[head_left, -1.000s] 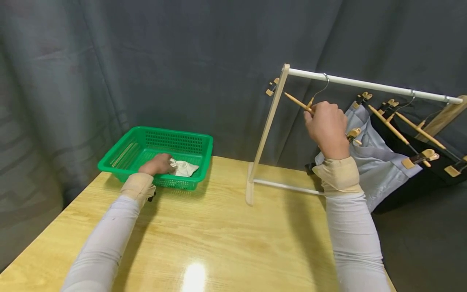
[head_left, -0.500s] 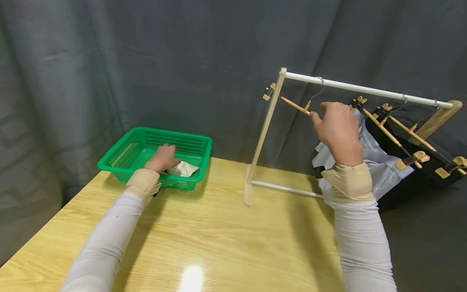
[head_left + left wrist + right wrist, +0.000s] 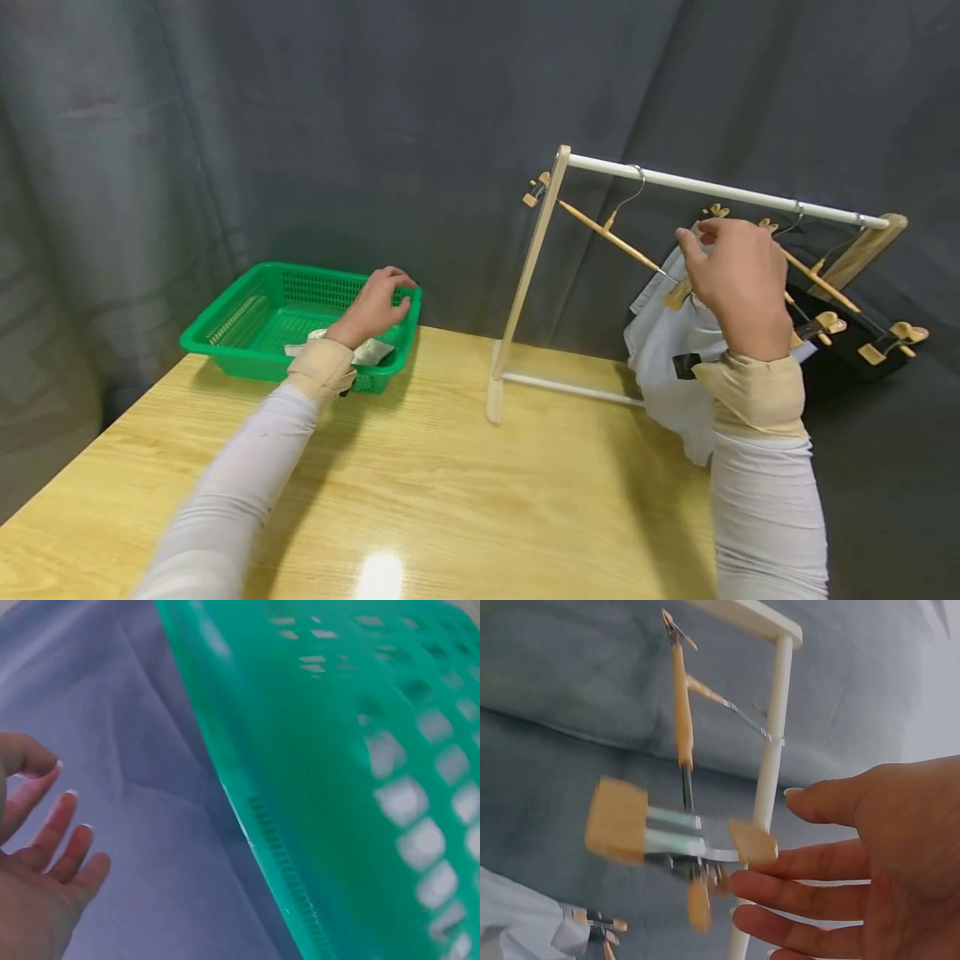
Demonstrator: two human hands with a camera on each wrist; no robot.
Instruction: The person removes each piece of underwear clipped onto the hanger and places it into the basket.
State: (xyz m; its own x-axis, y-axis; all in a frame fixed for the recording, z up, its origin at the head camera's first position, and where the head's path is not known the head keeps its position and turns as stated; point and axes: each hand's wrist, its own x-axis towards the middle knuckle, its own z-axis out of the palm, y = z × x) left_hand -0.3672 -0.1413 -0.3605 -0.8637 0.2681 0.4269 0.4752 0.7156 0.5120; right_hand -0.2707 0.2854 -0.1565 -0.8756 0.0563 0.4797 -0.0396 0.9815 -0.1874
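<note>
My left hand [image 3: 375, 307] is raised over the right side of the green basket [image 3: 197, 340], fingers loosely bent with nothing in them. Below it, a white cloth [image 3: 372, 352] lies in the basket, partly covered by the hand and wrist. In the left wrist view the fingers are apart from the basket's rim [image 3: 225, 787]. A wooden clip hanger [image 3: 615, 240] with no garment hangs near the rack's left end. My right hand [image 3: 738, 275] is beside its near clip [image 3: 677, 294]. In the right wrist view, extended fingertips are right at that clip [image 3: 754, 841], without gripping it.
The rack has a white rail [image 3: 697, 190] and a wooden left post [image 3: 528, 275] on the wooden table [image 3: 450, 483]. Right of the bare hanger, grey shorts [image 3: 667, 358] and a black garment [image 3: 847, 367] hang from more clip hangers. A dark curtain [image 3: 337, 125] stands behind.
My left hand has let go of the white cloth and moved up and right over the basket. My right hand has left the hanger's bar and moved right to its near clip.
</note>
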